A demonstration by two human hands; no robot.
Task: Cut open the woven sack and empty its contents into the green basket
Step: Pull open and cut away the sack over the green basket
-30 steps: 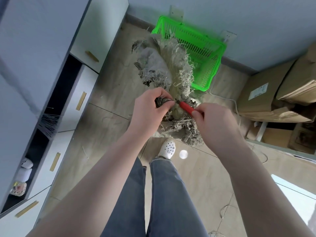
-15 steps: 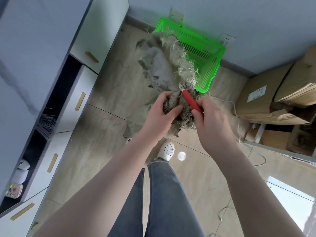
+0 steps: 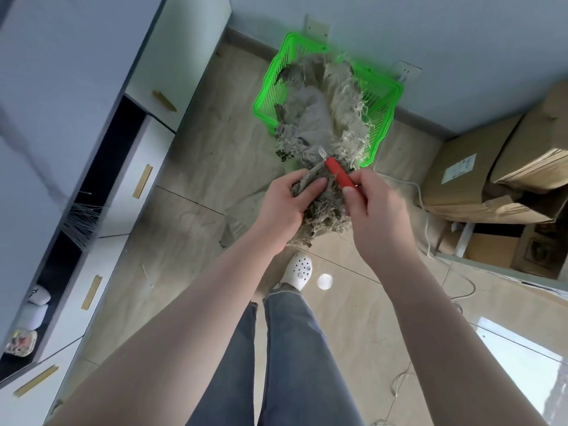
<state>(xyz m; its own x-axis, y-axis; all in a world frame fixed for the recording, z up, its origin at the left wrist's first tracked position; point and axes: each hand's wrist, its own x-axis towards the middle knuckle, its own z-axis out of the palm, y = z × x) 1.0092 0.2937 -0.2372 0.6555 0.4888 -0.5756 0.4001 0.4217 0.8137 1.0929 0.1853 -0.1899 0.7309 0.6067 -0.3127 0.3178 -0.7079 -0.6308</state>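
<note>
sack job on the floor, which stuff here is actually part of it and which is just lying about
Part of the job:
woven sack
red-handled cutter
green basket
left hand, gripping the sack
right hand, holding the cutter

Lying about:
cardboard boxes
white cable
drawer cabinet

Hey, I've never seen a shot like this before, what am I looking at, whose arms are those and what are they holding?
There is no machine here. A camera worn on a person's head looks forward and down, so you see their own two bare arms, their jeans and a white shoe on the tiled floor. The left hand grips the frayed end of a woven sack. The right hand holds a red-handled knife with its blade against the sack. The sack's far end hangs over a green basket standing by the wall. Cardboard boxes sit to the right, white drawers to the left.
</note>
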